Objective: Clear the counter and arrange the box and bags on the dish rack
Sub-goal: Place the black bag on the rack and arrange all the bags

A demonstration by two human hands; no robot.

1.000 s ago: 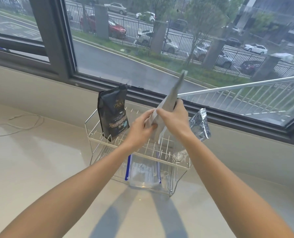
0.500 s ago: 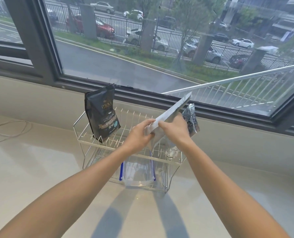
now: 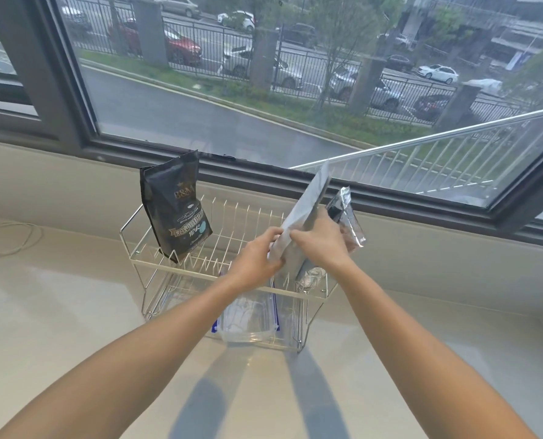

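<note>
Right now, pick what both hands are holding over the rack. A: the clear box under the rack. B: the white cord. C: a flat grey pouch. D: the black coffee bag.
C: the left hand and right hand both grip the flat grey pouch, tilted over the rack; the black coffee bag stands untouched at the rack's left end.
</note>
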